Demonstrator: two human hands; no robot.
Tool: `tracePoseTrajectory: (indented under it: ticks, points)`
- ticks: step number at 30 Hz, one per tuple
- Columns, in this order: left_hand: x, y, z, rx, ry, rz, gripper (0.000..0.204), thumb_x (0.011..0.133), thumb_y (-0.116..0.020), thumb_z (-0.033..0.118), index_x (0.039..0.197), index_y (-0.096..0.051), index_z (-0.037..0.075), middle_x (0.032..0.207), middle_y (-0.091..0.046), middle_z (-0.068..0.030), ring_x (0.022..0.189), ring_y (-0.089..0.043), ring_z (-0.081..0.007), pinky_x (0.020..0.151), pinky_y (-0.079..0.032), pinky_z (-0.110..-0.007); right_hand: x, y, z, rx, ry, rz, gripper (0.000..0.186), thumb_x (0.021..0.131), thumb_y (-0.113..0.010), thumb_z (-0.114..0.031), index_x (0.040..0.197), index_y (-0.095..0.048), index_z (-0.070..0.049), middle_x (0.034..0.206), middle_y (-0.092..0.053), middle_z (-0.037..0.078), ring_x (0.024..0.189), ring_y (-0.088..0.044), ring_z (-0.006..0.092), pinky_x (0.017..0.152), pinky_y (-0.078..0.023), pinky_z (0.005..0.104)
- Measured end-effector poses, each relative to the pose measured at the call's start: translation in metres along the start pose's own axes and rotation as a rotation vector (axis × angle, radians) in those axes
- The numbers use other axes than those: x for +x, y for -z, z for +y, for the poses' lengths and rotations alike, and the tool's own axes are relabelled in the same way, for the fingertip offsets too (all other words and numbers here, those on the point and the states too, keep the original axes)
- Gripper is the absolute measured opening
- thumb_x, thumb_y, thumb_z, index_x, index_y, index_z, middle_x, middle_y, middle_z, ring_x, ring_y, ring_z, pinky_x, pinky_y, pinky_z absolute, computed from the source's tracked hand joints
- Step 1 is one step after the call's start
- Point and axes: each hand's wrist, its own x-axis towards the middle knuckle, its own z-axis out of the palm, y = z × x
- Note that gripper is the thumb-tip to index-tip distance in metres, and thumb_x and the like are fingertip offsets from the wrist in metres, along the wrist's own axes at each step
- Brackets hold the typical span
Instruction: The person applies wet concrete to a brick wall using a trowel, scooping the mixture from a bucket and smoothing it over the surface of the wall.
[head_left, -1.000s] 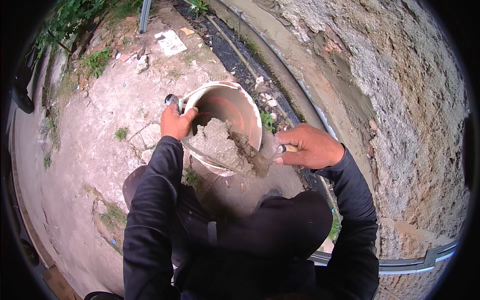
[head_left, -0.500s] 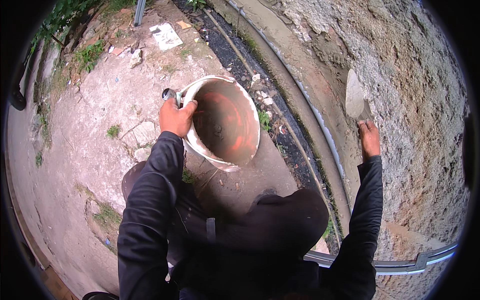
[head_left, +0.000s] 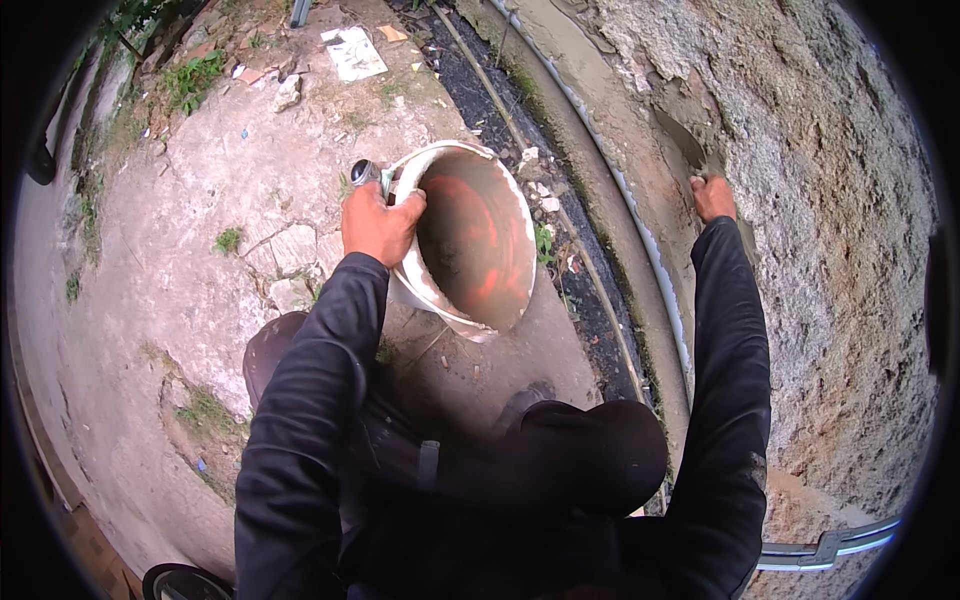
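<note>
My left hand (head_left: pixel 378 224) is closed on the left rim of a white bucket (head_left: pixel 490 235), thumb over the edge. The bucket is tilted, its mouth facing me, its inside smeared grey with orange showing through. A round dark-ended piece (head_left: pixel 364 172) sticks out beside that hand; what it is I cannot tell. On the right, my right hand (head_left: pixel 714 198) grips a trowel whose dark blade (head_left: pixel 680 138) lies against the wet grey mortar (head_left: pixel 655 165) low on the wall. Most of the trowel's handle is hidden in my fingers.
A rough plastered wall (head_left: pixel 820 220) rises along the right. At its foot run a grey pipe (head_left: pixel 610 170) and a dark gutter strip (head_left: pixel 500 110) with rubble. Cracked concrete (head_left: pixel 170 260) spreads on the left, with a sheet of paper (head_left: pixel 353 54) and weeds (head_left: pixel 195 82) farther off.
My right hand has moved up and slightly left, and the trowel blade has turned from pale and upright to dark and slanted against the mortar. The left hand stays on the bucket.
</note>
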Motion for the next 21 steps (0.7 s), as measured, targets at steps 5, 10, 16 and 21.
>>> tracePoseTrajectory:
  ticks: [5,10,16,21]
  points:
    - [0.003,0.003,-0.007,-0.093,0.022,0.063,0.044,0.069,-0.067,0.035,0.082,-0.064,-0.007,0.078,-0.064,-0.0257,0.076,-0.064,-0.0381,0.072,-0.048,-0.042,0.051,0.045,-0.016,0.251,-0.088,-0.008,0.032,0.088,-0.059,-0.032,0.091,-0.064,0.0,0.064,-0.06,0.009,0.052,-0.057,0.0202,0.05,-0.042,0.0362]
    - [0.002,0.004,0.001,-0.014,0.038,0.057,0.045,0.069,-0.066,0.036,0.081,-0.064,-0.008,0.078,-0.064,-0.0266,0.078,-0.064,-0.0393,0.074,-0.049,-0.042,0.025,0.068,0.005,0.615,-0.295,-0.062,0.035,0.086,-0.062,-0.032,0.087,-0.062,0.003,0.069,-0.062,0.014,0.055,-0.059,0.0246,0.05,-0.045,0.0383]
    - [0.006,0.003,-0.002,-0.023,0.032,0.019,0.047,0.067,-0.066,0.037,0.08,-0.064,-0.008,0.08,-0.064,-0.0277,0.08,-0.064,-0.0397,0.076,-0.049,-0.042,-0.025,0.098,0.027,0.792,-0.374,-0.069,0.026,0.087,-0.062,-0.028,0.086,-0.06,-0.002,0.066,-0.058,0.006,0.046,-0.052,0.0154,0.041,-0.04,0.0308]
    - [0.005,0.006,0.001,-0.035,0.072,-0.021,0.047,0.067,-0.066,0.038,0.081,-0.065,-0.006,0.082,-0.065,-0.027,0.081,-0.065,-0.0386,0.077,-0.048,-0.043,-0.085,0.089,0.045,0.78,-0.361,0.076,0.027,0.087,-0.061,-0.026,0.098,-0.063,-0.002,0.067,-0.058,0.003,0.051,-0.05,0.0102,0.045,-0.039,0.0268]
